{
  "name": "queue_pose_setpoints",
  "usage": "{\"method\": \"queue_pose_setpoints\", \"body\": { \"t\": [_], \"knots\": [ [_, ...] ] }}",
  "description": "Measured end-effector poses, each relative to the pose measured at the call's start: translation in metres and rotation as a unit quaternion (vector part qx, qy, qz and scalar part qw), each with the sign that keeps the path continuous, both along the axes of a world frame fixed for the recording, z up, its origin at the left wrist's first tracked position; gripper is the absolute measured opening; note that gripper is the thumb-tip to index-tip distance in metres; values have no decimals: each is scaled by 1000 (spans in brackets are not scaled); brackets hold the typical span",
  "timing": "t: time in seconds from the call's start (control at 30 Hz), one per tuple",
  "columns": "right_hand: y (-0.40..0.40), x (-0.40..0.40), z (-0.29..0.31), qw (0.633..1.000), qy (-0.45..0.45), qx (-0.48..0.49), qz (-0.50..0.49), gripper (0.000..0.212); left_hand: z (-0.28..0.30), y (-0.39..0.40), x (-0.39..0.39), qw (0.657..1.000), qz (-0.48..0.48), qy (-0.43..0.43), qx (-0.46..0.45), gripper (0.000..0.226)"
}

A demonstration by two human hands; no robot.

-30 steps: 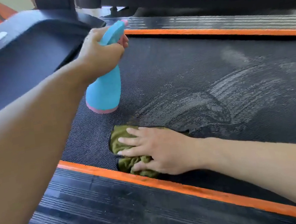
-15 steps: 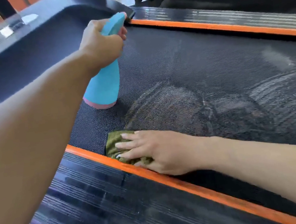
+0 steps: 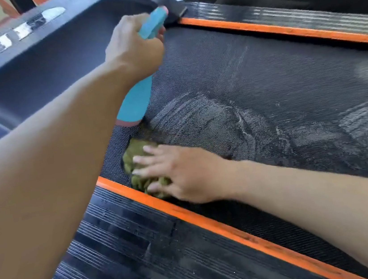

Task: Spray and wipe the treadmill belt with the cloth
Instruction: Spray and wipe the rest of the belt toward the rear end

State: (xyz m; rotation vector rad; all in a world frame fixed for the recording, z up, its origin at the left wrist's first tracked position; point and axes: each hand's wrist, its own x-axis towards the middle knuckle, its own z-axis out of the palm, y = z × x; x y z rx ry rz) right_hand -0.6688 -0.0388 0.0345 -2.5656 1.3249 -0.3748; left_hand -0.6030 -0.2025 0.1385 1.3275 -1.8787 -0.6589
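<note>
Head view: left hand (image 3: 135, 45) gripped the blue spray bottle (image 3: 135, 103), held above the belt (image 3: 263, 77) near its front end. Right hand (image 3: 178, 173), fingers (image 3: 144, 159) straight, pressed the green cloth (image 3: 134, 157) on the belt by the near orange edge strip (image 3: 212, 220). Wet streaks (image 3: 198, 114) beside the cloth.

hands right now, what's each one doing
Left hand: grips the spray bottle.
Right hand: open, fingers flat, pressing the cloth on the belt.
</note>
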Motion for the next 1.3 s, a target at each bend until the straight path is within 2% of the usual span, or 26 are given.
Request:
{"method": "queue_pose_setpoints", "body": {
  "t": [0.1, 0.13, 0.23, 0.3, 0.4, 0.5, 0.63, 0.7, 0.8, 0.9, 1.03, 1.17, 1.23, 1.3],
  "knots": [
    [-12, -5, -3, 999, 11, 17, 51, 44, 6, -3, 7, 997, 44, 51, -44, 25],
    [-23, -10, -3, 999, 3, 29, 22, 44, 7, -5, 8, 995, 46, 75, -45, 21],
    [-70, -24, 0, 982, -39, 59, -173, 46, 14, -7, 16, 991, 34, 128, -23, 15],
    [-87, -18, 2, 972, -29, 71, -221, 48, 15, -7, 24, 991, 9, 131, -2, 16],
    [-82, 39, 2, 993, -29, 63, -94, 46, 18, -11, 42, 993, -34, 111, 26, 24],
    [-71, 82, -5, 998, -28, 40, 33, 41, 18, -17, 59, 994, -20, 105, 20, 25],
    [-81, 80, -8, 998, -48, 16, 33, 40, 12, -16, 65, 999, 8, 37, 18, 23],
    [-90, 72, -10, 998, -55, 34, -18, 40, 8, -15, 61, 1000, 4, 6, 20, 28],
    [-104, 33, -10, 992, -77, 43, -90, 39, 6, -5, 45, 999, -6, -30, 21, 31],
    [-107, -42, -6, 977, -32, 36, -206, 42, 10, 5, 30, 999, -9, -42, 23, 28],
    [-65, -163, 13, 918, 35, 90, -385, 43, 8, 17, 10, 995, -18, -94, 1, 18],
    [9, -245, 20, 859, 55, 107, -497, 45, 8, 36, -35, 991, -65, -115, -26, 12],
    [43, -250, 16, 863, 10, 99, -496, 46, 11, 48, -57, 988, -104, -110, -27, 8],
    [89, -235, 9, 905, -49, 98, -412, 50, 13, 64, -82, 978, -176, -115, -5, 10]
  ]
}}
